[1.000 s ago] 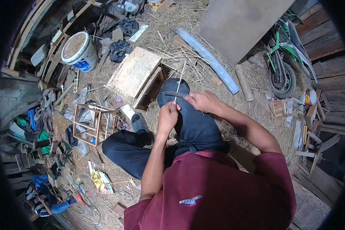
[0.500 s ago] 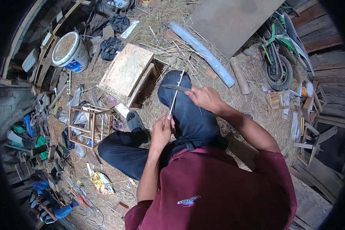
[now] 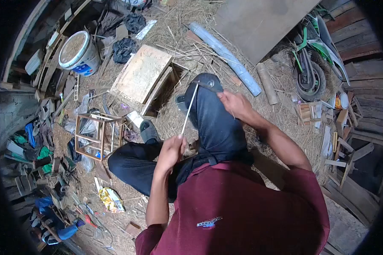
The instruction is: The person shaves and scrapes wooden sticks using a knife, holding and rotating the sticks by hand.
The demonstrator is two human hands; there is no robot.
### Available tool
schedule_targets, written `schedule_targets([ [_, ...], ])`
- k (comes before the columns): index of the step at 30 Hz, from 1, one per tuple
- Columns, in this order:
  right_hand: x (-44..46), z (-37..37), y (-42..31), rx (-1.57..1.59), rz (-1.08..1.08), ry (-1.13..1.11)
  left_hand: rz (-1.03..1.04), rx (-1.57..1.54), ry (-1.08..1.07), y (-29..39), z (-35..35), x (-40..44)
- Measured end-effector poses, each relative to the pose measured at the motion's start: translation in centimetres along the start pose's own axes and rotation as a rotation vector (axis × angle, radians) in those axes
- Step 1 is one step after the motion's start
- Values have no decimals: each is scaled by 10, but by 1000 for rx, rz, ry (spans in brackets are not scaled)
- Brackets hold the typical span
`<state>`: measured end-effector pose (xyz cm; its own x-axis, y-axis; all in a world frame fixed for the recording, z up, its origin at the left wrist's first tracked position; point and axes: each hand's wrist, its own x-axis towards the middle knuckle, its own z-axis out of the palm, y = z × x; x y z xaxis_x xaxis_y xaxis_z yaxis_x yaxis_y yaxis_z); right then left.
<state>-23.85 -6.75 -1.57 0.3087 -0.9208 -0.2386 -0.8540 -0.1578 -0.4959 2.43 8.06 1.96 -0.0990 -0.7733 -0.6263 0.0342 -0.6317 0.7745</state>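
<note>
A thin pale stick (image 3: 189, 111) slants upward from my left hand (image 3: 171, 152), whose fingers are closed around its lower end. In my right hand (image 3: 235, 104) is a knife (image 3: 209, 87), its dark blade pointing left over my raised knee (image 3: 219, 123). The blade meets or lies very near the stick's upper tip; contact is hard to tell. Most of the knife's handle is hidden by my fingers.
Left of my knee stand a wooden box (image 3: 142, 74) and a small wooden frame (image 3: 101, 131). Beyond are a bucket (image 3: 74, 53), a grey pipe (image 3: 225, 57) and a motorbike (image 3: 310, 72). Another person (image 3: 57, 223) sits at lower left. Straw and sticks litter the floor.
My left hand has moved slightly down and left, drawing the stick back. The blade, earlier across the stick below its tip, is now at its tip. The curled shavings there no longer show.
</note>
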Motion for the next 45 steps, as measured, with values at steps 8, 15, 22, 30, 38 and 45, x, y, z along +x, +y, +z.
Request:
schedule_targets([
  [8,6,7,-21,22,-261,-58,42,-170,-16,47,35,101],
  [15,20,4,-28,-112,-262,-127,96,-128,-2,37,24,103],
  [22,18,15,-29,-109,-102,-76,11,-199,-39,11,14,52],
  [30,14,10,-17,-98,23,-26,-87,-148,-107,-11,-17,-22],
  [38,7,15,-13,2,4,51,21,-234,37,0,-27,-5],
  [45,-8,24,-28,-22,-172,32,354,175,216,23,25,87],
])
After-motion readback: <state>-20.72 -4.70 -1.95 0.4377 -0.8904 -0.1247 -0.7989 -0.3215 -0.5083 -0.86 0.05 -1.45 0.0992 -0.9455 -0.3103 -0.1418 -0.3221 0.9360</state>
